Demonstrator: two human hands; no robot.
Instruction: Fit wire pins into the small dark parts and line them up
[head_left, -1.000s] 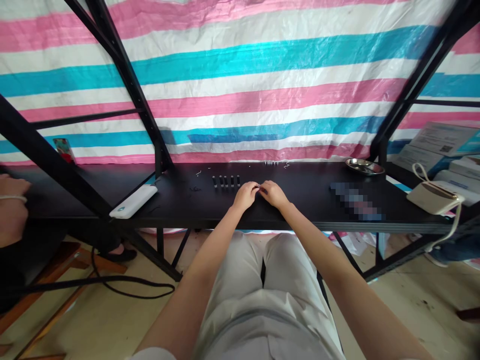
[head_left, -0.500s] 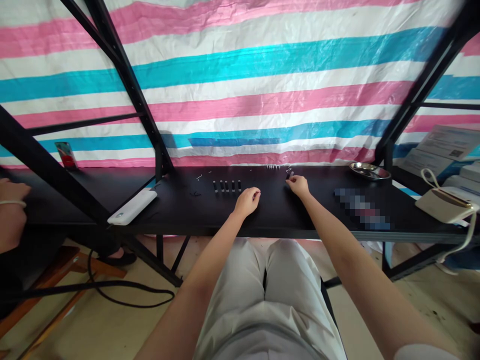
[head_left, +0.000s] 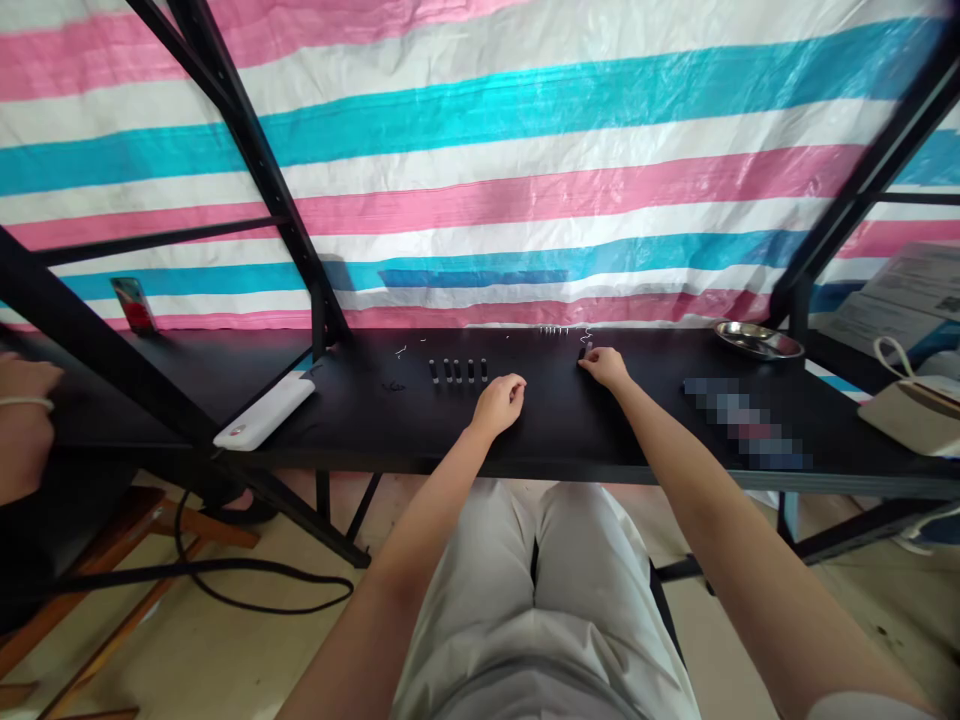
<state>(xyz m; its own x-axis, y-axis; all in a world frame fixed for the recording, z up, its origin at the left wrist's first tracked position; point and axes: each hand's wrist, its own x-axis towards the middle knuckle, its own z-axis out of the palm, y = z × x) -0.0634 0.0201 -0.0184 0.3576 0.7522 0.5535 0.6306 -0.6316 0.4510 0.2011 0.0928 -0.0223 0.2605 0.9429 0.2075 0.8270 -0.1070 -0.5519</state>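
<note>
My left hand rests on the black tabletop with its fingers curled together; what they hold, if anything, is hidden. Farther right, the fingers of my right hand pinch a small dark cylinder with a pale end, low over the table. Left of my left hand, several small black cylinders with pale ends stand in a row. Thin white pieces lie in a line near the back edge, and a curly white strand is just beyond my right hand.
Dark scraps lie left of the row. A white oblong device sits by the left frame post. On the right are a metal dish, a pixelated item and a cream bag. Another person's hand shows far left.
The view has shifted slightly, so things on the right appear farther right. Both hands keep nearly the same places and grips; the row of cylinders is unchanged.
</note>
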